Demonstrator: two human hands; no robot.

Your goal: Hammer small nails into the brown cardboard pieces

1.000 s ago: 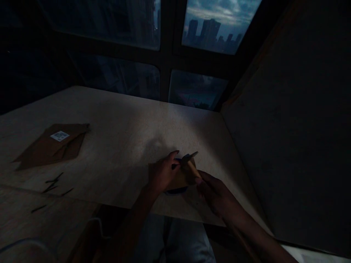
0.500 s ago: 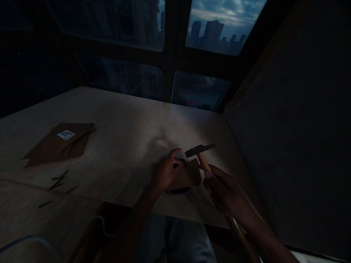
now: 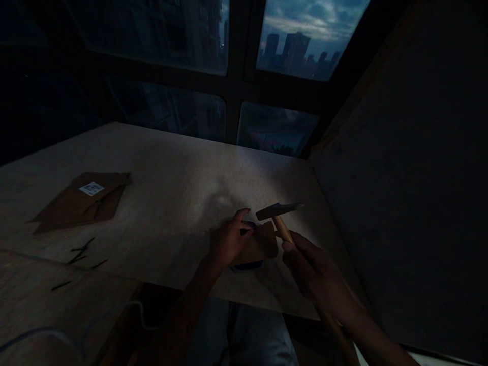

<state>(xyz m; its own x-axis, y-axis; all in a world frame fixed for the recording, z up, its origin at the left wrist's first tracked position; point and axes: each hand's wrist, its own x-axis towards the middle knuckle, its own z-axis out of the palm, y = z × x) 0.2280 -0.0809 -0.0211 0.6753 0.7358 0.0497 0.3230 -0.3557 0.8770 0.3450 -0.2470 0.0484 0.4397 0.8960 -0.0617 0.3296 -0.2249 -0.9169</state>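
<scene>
The scene is dim. My right hand (image 3: pixel 310 269) is closed round the wooden handle of a small hammer (image 3: pixel 280 211), whose dark metal head hangs a little above the table. My left hand (image 3: pixel 229 241) rests on a small brown piece (image 3: pixel 265 244) that lies over something dark blue near the table's front edge. Its thumb and forefinger are pinched together just left of the hammer head; what they pinch is too small and dark to make out.
The pale wooden table (image 3: pixel 171 188) fills the middle. A flat brown packet with a white label (image 3: pixel 82 201) lies at the left. Several thin dark nails (image 3: pixel 78 254) are scattered near the front left. A dark panel (image 3: pixel 400 203) stands at the right; windows lie beyond.
The hammer rose from the brown piece a second ago, and its head now hangs above the table. My left hand has stayed in place.
</scene>
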